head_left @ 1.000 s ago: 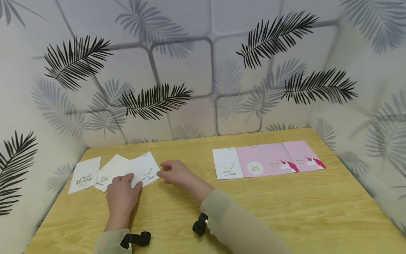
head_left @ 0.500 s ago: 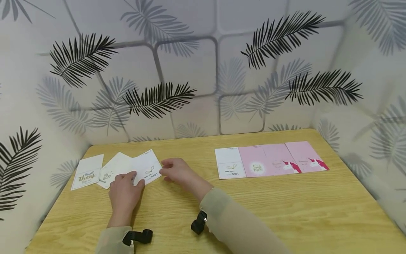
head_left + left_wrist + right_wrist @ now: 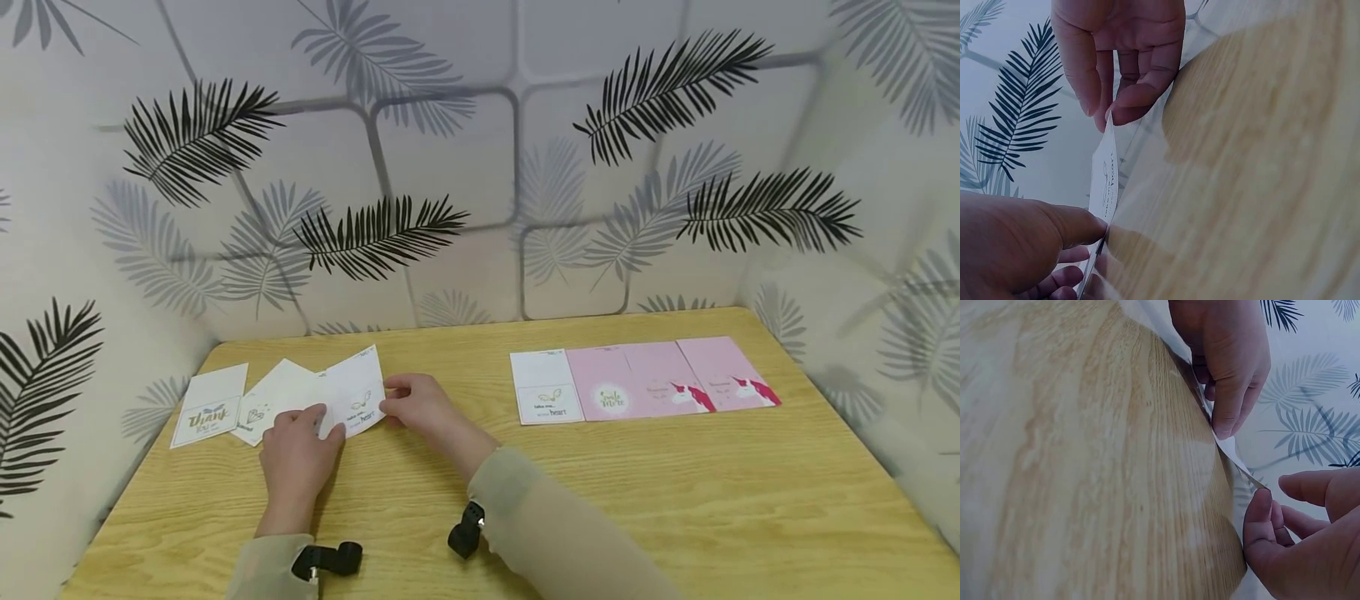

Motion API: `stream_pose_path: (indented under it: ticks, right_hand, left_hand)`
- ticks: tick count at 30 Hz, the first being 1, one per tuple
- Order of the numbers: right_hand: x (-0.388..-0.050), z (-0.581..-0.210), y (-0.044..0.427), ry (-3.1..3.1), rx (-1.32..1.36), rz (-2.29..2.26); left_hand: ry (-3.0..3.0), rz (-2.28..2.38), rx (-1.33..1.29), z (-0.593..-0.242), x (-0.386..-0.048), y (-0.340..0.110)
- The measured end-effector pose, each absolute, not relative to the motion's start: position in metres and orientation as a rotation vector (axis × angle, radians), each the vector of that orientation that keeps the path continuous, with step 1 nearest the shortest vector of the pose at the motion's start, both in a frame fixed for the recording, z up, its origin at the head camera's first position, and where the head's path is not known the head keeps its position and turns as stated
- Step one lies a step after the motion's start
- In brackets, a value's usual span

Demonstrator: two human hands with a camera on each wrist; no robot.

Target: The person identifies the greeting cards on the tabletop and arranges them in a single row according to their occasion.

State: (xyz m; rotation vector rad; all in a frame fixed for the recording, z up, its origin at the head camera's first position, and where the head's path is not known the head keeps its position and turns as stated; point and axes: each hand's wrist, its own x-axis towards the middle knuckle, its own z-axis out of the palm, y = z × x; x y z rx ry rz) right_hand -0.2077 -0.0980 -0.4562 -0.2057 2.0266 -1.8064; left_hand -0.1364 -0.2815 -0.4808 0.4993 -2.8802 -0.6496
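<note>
A white greeting card (image 3: 352,396) with gold wings and the word "heart" lies across the left part of the table, its right edge bent up off the wood. My left hand (image 3: 295,454) rests on its lower left part, thumb pressing the card. At the raised right edge, my right hand (image 3: 422,407) has fingertips touching the card. In the right wrist view, that hand's thumb (image 3: 1304,486) stays apart from the card edge (image 3: 1244,470). Partly beneath the winged card is a cream card (image 3: 273,392), and beside it lies a white "Thank you" card (image 3: 210,404).
On the right side of the wooden table (image 3: 645,492) stands a flat row: another white winged card (image 3: 546,387), a pink "Smile more" card (image 3: 600,375) and pink unicorn cards (image 3: 723,367). A leaf-patterned wall (image 3: 480,275) closes the back and sides.
The winged card's right edge has lifted off the table at my right fingertips. My left hand stays on the card. The head view has shifted slightly.
</note>
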Motion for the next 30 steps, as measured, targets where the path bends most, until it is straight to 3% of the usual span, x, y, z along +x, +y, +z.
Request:
stream_pose_path:
  ticks: [30]
  right_hand:
    - [-0.199,-0.440,-0.076,1.937,-0.168,-2.022]
  left_hand:
    - [-2.736,-0.808,0.406,-0.455,-0.137,-0.264]
